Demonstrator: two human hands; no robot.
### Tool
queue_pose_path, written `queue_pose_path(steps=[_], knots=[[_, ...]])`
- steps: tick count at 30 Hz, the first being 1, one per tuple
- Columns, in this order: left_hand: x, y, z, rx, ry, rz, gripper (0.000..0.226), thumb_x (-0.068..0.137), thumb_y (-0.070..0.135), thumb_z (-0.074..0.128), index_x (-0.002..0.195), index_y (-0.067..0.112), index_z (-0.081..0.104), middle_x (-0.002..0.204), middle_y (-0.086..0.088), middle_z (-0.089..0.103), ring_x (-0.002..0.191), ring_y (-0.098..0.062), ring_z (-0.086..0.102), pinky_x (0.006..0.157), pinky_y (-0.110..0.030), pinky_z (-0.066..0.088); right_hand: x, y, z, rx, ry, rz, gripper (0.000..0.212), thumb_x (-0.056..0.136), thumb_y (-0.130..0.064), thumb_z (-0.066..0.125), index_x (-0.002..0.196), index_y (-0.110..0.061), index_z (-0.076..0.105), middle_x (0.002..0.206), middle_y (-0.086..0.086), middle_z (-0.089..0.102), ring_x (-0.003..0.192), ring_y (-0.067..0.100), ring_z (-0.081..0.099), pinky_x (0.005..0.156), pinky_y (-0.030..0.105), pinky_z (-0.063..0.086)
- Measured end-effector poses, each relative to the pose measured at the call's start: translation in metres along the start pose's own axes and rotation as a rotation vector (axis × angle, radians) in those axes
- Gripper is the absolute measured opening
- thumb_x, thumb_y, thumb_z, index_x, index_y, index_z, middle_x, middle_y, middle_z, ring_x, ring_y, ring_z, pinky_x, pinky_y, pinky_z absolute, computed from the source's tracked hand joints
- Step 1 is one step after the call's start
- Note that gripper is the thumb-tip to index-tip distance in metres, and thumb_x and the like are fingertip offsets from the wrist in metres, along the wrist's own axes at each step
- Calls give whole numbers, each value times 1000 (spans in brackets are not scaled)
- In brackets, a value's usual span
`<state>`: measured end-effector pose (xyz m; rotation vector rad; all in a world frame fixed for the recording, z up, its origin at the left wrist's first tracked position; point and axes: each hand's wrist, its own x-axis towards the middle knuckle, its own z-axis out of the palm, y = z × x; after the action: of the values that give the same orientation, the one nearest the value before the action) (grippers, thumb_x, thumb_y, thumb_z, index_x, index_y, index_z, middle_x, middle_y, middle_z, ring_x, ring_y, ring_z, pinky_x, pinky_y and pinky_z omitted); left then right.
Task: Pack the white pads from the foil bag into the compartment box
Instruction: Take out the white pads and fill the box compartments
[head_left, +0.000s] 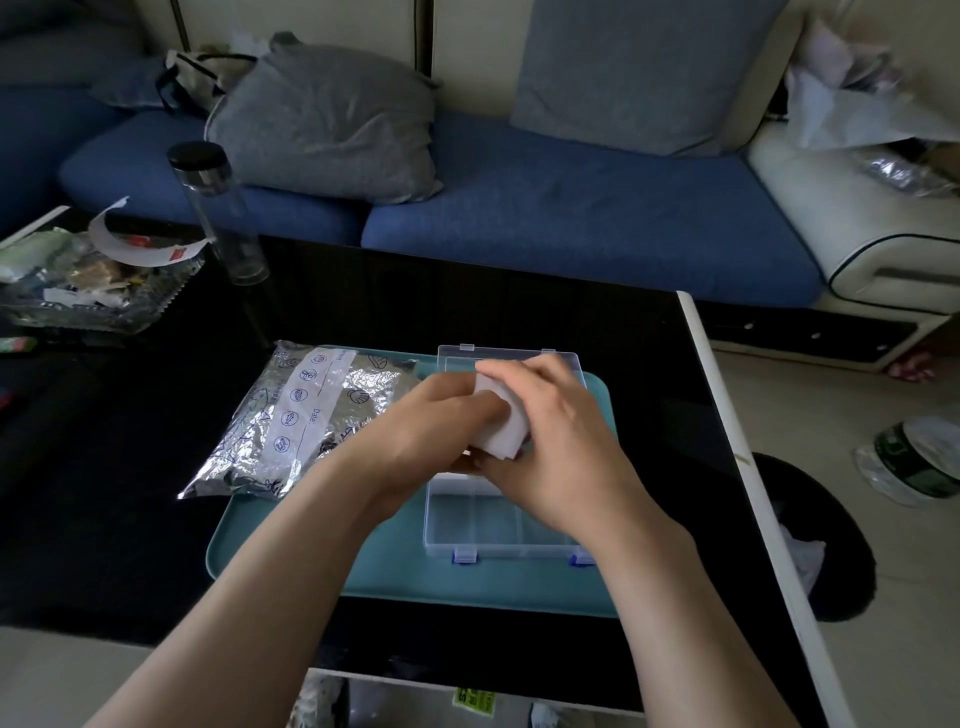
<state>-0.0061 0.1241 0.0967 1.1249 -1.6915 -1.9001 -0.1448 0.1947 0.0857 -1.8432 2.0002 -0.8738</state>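
Head view: both my hands, left hand (436, 415) and right hand (556, 431), clamp a stack of white pads (501, 418) together above the open compartment box (498, 525), apparently squaring it to fit. Foil bag (306, 415) lies left on the teal tray (291, 561).

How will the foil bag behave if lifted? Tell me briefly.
Probably floppy: the foil bag is crinkled and lies across the tray edge. Likely light, since it looks puffy rather than weighed down. Its shiny skin may be slippery.
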Motion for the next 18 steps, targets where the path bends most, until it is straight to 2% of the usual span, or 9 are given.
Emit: queue_pose_path(steps=[3,6,8,11,14,18], knots=[[1,-1,-1,-27,17,15,30,101,4,43,112,3,71,104,-22,76,88,-24,74,84,-42,61,0,-1,-1,43,-6,13,96,74,-25,87,159,-32,42,137,-7,56,126,16,55,102,36,52],[3,-1,-2,-98,58,9,28,104,5,46,117,4,69,108,-25,76,88,-26,76,81,-39,63,0,-2,-2,88,41,-10,88,77,-15,84,153,-32,44,136,-7,62,122,15,58,99,36,53],[2,-1,-3,-123,40,13,23,103,4,49,115,1,68,103,-23,76,86,-24,76,78,-37,61,0,-4,-3,105,43,-20,85,78,-13,84,148,-36,44,137,-9,61,123,13,58,98,36,54],[1,-2,-2,-99,3,25,23,98,-3,50,111,0,69,96,-17,77,87,-23,75,83,-41,61,-1,-4,-2,95,49,-50,81,76,-18,88,142,-39,46,126,-14,62,115,10,59,92,35,56],[3,-3,-3,-109,22,14,30,99,-4,46,119,0,68,102,-20,78,89,-25,76,82,-40,61,0,-1,-1,70,91,-11,77,78,-30,89,146,-30,52,132,-11,62,120,11,59,97,32,54],[3,-3,-2,-103,18,17,26,97,-4,49,114,-1,68,106,-23,77,93,-29,75,89,-46,61,1,4,-1,40,76,-40,71,80,-32,90,144,-24,61,134,-7,64,123,11,59,103,31,51]])
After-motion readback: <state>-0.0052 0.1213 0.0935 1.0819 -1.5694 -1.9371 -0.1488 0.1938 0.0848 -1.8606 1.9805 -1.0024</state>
